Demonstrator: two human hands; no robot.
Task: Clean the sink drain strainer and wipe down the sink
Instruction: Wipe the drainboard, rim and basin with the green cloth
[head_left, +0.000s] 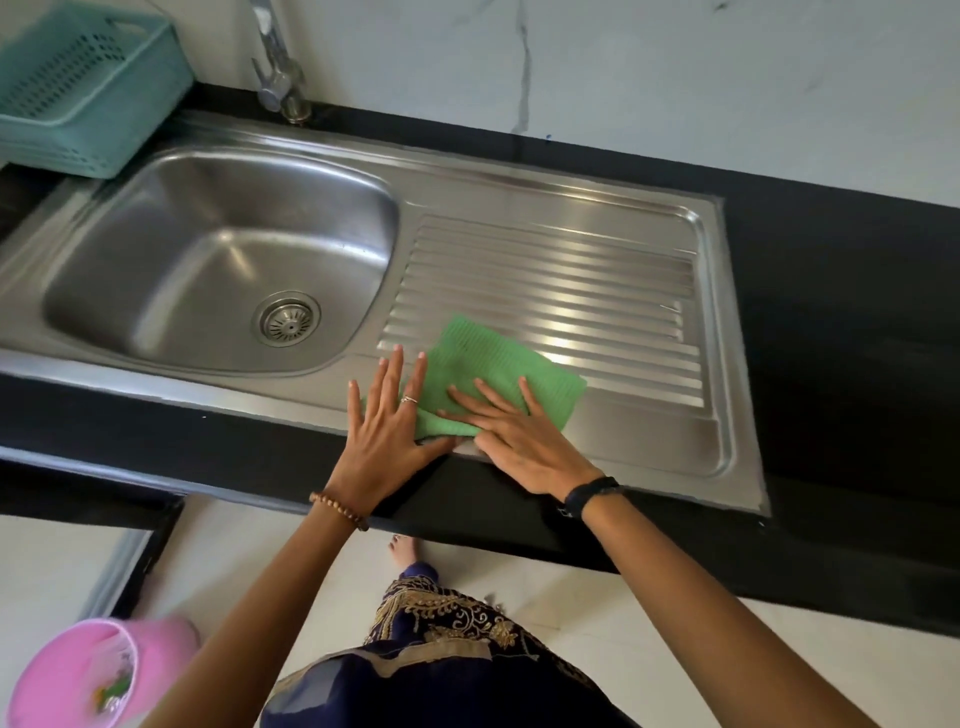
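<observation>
A steel sink (156, 156) with a ribbed drainboard (571, 270) is set into a black counter. The round drain strainer (287, 318) sits in the basin's drain. A folded green cloth (498, 364) lies on the drainboard's near left corner. My right hand (524, 441) presses flat on the cloth, fingers spread. My left hand (387, 431) lies flat beside it, its fingers over the cloth's left edge and the sink's front rim. Neither hand grips anything.
A teal perforated basket (88, 88) stands at the back left beside the tap (280, 73). The black counter (831, 312) runs to the right. A pink bin (88, 675) with scraps stands on the floor at lower left, near my foot (402, 551).
</observation>
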